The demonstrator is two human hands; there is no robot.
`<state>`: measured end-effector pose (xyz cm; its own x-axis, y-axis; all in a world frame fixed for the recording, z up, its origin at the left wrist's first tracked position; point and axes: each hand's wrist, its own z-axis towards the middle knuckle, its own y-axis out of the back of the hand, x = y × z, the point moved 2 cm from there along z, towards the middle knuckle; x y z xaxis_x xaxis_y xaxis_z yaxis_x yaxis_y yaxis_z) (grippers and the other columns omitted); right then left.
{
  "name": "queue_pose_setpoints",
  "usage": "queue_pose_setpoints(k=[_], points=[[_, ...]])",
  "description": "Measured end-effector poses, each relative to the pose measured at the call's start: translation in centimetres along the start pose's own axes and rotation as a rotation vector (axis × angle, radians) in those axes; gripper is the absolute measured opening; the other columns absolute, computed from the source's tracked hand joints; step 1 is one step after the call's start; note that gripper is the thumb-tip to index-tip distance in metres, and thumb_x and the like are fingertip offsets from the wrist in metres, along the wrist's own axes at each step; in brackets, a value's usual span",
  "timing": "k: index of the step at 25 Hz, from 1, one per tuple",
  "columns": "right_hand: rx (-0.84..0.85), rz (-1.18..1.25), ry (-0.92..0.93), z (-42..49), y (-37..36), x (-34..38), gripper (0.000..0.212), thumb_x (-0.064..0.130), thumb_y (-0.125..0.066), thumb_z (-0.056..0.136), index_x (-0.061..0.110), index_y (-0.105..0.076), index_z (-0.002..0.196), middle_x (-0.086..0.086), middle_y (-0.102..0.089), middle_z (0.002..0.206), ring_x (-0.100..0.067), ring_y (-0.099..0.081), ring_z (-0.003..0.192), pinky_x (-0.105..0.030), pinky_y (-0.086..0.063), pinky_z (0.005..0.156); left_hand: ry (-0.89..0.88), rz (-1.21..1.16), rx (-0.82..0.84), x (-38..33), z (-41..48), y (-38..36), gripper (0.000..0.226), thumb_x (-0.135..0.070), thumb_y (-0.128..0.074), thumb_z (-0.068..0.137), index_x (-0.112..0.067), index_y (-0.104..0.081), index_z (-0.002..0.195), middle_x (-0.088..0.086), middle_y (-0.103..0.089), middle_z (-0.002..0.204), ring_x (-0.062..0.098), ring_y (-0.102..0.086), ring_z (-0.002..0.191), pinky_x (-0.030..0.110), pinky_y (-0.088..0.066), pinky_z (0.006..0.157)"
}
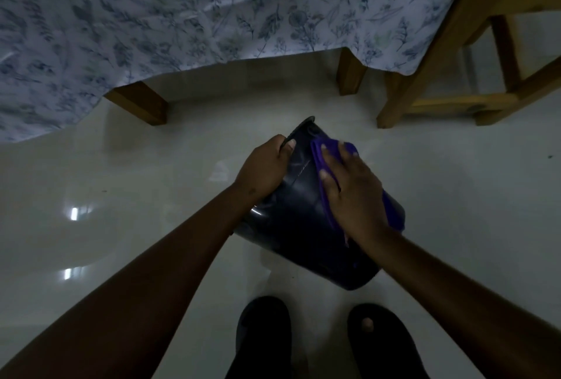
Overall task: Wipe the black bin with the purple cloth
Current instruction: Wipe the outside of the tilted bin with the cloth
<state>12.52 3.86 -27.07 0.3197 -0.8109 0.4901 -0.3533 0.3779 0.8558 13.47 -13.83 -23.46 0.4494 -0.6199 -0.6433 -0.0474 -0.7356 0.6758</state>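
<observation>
The black bin [299,214] is tipped over, held above the pale floor with its rim pointing away from me and its base towards my feet. My left hand [264,166] grips the rim on the bin's left side. The purple cloth [326,163] lies on the bin's upper right side. My right hand [352,190] presses flat on the cloth, fingers spread. Part of the cloth hangs over the bin's right edge, under my wrist.
A table with a blue-flowered white cloth [182,20] stands ahead, its wooden legs [142,103] on the glossy floor [121,202]. A wooden chair [449,74] stands at the right. My two feet in dark slippers [264,336] are below the bin.
</observation>
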Motion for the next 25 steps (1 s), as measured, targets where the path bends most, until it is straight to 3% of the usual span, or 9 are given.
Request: queue_pose_setpoints(k=[4,10,14,16,19,21,25], points=[[0.025,-0.179,0.264,-5.4,-1.1,1.3,0.052,0.047,-0.027,0.098,0.041,-0.022,0.149,0.002,-0.013,0.162,-0.029,-0.011,0.148,-0.048,-0.015,0.112,-0.010,0.005,-0.036,0.6,-0.3,-0.1,0.033,-0.039,-0.033,0.101,-0.017,-0.049,0.083,-0.006,-0.053,0.070,0.008,-0.051,0.063,0.024,-0.036,0.057],[0.024,0.045,-0.027,1.9,0.1,0.9,0.051,0.045,-0.022,0.100,0.034,-0.021,0.150,-0.002,-0.021,0.160,-0.030,-0.023,0.145,-0.053,-0.028,0.113,-0.013,0.010,-0.023,0.2,-0.8,0.1,0.032,-0.037,-0.032,0.102,-0.018,-0.046,0.080,-0.009,-0.050,0.069,0.005,-0.047,0.063,0.020,-0.035,0.056],[0.049,-0.102,0.188,-3.6,-0.6,1.9,0.052,0.048,-0.020,0.098,0.040,-0.021,0.149,0.002,-0.012,0.162,-0.029,-0.011,0.148,-0.047,-0.016,0.112,-0.001,0.009,-0.045,1.3,-1.2,0.0,0.034,-0.038,-0.033,0.101,-0.021,-0.043,0.074,-0.006,-0.051,0.067,0.011,-0.049,0.062,0.025,-0.036,0.056],[0.043,-0.128,0.221,-2.7,-0.7,1.6,0.051,0.049,-0.021,0.099,0.041,-0.019,0.149,0.002,-0.015,0.162,-0.029,-0.016,0.147,-0.048,-0.019,0.112,-0.005,0.014,-0.058,1.4,-1.6,0.0,0.033,-0.037,-0.033,0.101,-0.020,-0.043,0.076,-0.007,-0.051,0.066,0.008,-0.049,0.060,0.022,-0.035,0.055],[0.091,0.130,-0.086,3.1,0.3,-0.1,0.051,0.047,-0.024,0.100,0.033,-0.023,0.149,-0.001,-0.026,0.158,-0.028,-0.032,0.141,-0.052,-0.029,0.113,-0.012,0.032,-0.059,1.1,-2.0,0.0,0.032,-0.038,-0.032,0.101,-0.016,-0.046,0.081,-0.007,-0.053,0.068,0.007,-0.050,0.062,0.021,-0.036,0.054],[0.100,0.197,-0.150,3.3,0.6,-0.6,0.051,0.045,-0.026,0.101,0.029,-0.025,0.150,-0.003,-0.029,0.158,-0.029,-0.034,0.140,-0.050,-0.030,0.113,-0.012,0.034,-0.064,1.3,-2.3,-0.1,0.034,-0.039,-0.032,0.101,-0.015,-0.047,0.082,-0.004,-0.055,0.071,0.012,-0.053,0.064,0.023,-0.038,0.056],[0.066,-0.206,0.237,-6.4,-1.4,2.1,0.055,0.046,-0.030,0.097,0.036,-0.021,0.150,-0.003,-0.015,0.162,-0.032,-0.011,0.148,-0.052,-0.017,0.116,-0.009,0.023,-0.061,1.4,-1.4,-0.2,0.032,-0.039,-0.033,0.101,-0.018,-0.047,0.081,-0.005,-0.054,0.071,0.013,-0.052,0.065,0.025,-0.038,0.058]])
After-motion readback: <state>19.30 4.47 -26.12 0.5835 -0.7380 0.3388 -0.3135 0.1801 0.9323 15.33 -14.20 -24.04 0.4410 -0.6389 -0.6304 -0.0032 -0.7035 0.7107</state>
